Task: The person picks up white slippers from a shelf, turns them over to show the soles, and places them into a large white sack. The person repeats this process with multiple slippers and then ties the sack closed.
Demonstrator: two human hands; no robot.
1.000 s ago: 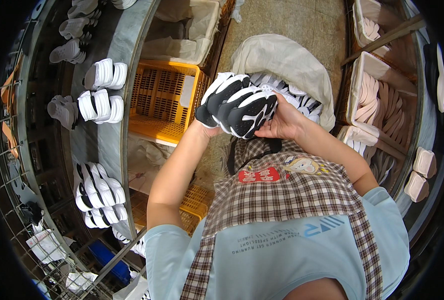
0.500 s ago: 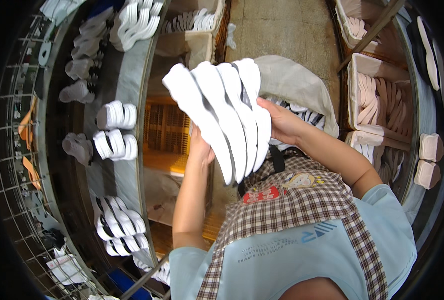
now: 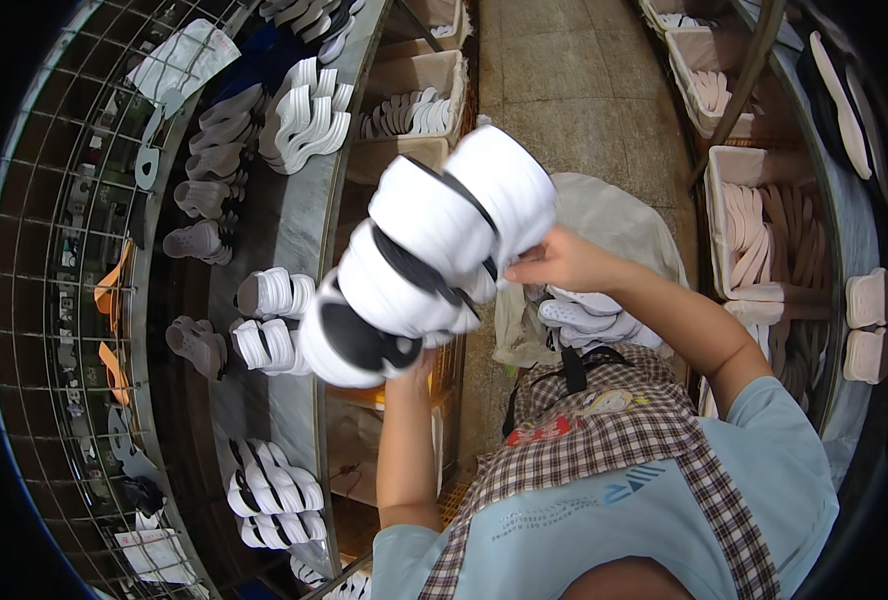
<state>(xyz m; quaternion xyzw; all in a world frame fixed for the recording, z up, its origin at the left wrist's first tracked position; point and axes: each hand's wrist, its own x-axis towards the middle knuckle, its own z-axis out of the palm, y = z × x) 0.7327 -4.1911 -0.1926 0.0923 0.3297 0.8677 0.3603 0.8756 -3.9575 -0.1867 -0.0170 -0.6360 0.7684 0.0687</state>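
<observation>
A stack of white shoe soles [image 3: 404, 260] with dark layers between them is held up in front of me, tilted, its rounded ends facing up. My left hand [image 3: 416, 372] grips it from below; most of those fingers are hidden behind the soles. At the stack's right side, my right hand [image 3: 562, 262] has its fingers closed against the edge. Below that hand lies a pale cloth sack [image 3: 619, 215], opened out, with more white soles [image 3: 599, 318] showing in it.
Along the left runs a grey shelf [image 3: 294, 400] bearing white sole stacks [image 3: 274, 485], with a wire grid [image 3: 39, 300] beyond. Lined bins [image 3: 414, 75] stand under it. On the right, bins hold pinkish soles [image 3: 749, 230], and a diagonal metal bar [image 3: 749, 75] crosses in front.
The stack has turned from lying lengthwise, with sole edges showing, to presenting its rounded ends. It has shifted slightly left, with both hands still on it. The whole view has shifted too.
</observation>
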